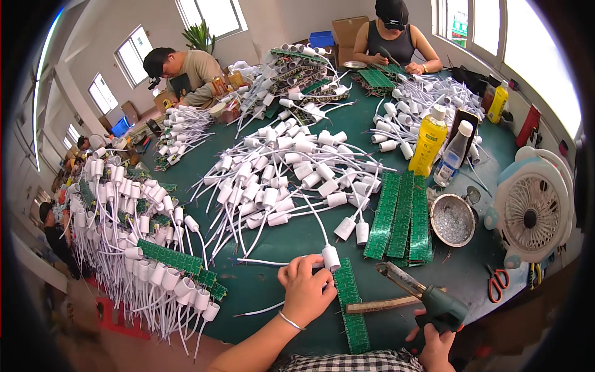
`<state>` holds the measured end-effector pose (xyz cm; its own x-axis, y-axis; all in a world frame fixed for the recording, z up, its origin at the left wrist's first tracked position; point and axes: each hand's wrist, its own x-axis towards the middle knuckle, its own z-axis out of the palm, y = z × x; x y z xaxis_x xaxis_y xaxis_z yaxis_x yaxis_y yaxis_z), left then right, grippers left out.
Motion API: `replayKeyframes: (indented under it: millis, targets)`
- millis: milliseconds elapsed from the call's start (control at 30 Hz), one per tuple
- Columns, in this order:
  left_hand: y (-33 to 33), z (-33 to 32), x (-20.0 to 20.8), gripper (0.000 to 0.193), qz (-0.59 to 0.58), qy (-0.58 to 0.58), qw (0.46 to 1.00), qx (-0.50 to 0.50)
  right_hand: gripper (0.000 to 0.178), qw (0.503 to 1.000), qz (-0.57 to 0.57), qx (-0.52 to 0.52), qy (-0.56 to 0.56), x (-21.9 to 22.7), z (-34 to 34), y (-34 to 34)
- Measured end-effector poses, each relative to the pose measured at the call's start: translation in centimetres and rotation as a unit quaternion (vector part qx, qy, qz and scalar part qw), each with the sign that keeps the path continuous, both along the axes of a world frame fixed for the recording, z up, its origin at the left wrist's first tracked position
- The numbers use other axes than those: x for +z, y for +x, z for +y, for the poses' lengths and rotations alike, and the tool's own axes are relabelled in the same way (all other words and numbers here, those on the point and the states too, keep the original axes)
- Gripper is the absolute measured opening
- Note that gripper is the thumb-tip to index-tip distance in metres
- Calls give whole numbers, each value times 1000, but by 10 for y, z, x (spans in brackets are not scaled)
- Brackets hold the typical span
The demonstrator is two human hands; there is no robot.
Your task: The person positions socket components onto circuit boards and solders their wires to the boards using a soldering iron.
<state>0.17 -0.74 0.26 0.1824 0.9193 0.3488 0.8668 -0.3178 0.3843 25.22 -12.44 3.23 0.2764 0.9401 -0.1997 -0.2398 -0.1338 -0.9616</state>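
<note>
My left hand (308, 288), with a bracelet at the wrist, is closed, its curled fingers against a white cylindrical socket (331, 258) with a white cable running up from it. The socket sits at the top end of a long green circuit board strip (353, 313); my thumb is beside the board's left edge. What lies between the fingertips is partly hidden. In my right hand (436, 344) is a dark green soldering gun (443, 308), its metal front pointing up and left above the table. A flat wooden stick (384, 304) crosses the board strip below it.
A big heap of cabled sockets (279, 167) fills the middle; sockets joined to boards (155, 248) overhang the left edge. At right are green boards (400, 217), a metal bowl (452, 220), bottles (429, 139), a fan (530, 211) and scissors (498, 284). Two people work across the table.
</note>
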Motion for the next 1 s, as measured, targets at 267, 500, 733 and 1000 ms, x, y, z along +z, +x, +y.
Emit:
replayKeyframes:
  millis: [267,500,733,1000]
  targets:
    - [-30,57,35,15,-39,101,994,-1,24,1000,8,1,-21,8,5,4]
    - [-88,155,8,46,44,70,961,263,25,1000,-16,0,-9,6,1,-3]
    - [-75,108,50,40,-71,29,997,-19,47,997,19,-75,-17,-15,-3,8]
    - [-30,-28,40,33,-86,-75,987,-113,45,998,59,24,13,-11,16,1]
